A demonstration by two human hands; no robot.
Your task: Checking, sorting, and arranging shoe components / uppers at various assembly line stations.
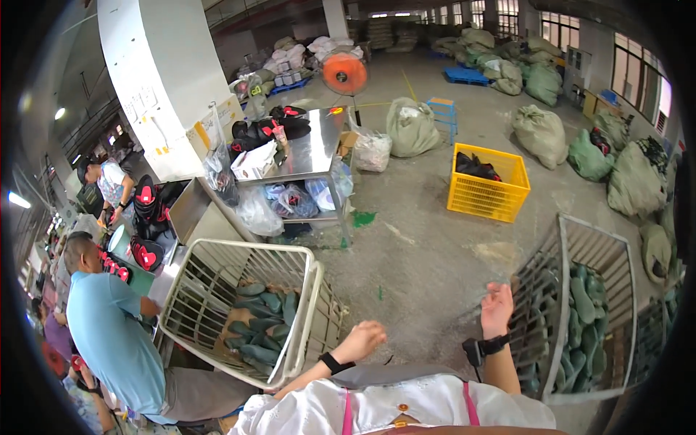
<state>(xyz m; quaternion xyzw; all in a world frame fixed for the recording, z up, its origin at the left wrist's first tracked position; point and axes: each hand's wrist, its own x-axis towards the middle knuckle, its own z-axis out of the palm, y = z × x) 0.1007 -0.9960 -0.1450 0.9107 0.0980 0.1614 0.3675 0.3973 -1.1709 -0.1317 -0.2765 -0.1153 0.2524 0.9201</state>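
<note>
My left hand is in the air just right of a cream slatted cart, its fingers loosely bent and holding nothing. Inside that cart lie green shoe lasts on brown cardboard. Off to the right, my right hand is raised palm up with slightly curled fingers, also without anything in it. Beside it stands a grey metal-framed cage cart, filled with more green shoe lasts. Neither hand touches a cart. Dark bands circle both wrists.
A yellow crate with dark items stands ahead on the floor. Behind the cream cart is a metal table holding black-and-red shoes. A co-worker in a blue shirt sits close on the left. Sacks line the right side; an orange fan stands farther back.
</note>
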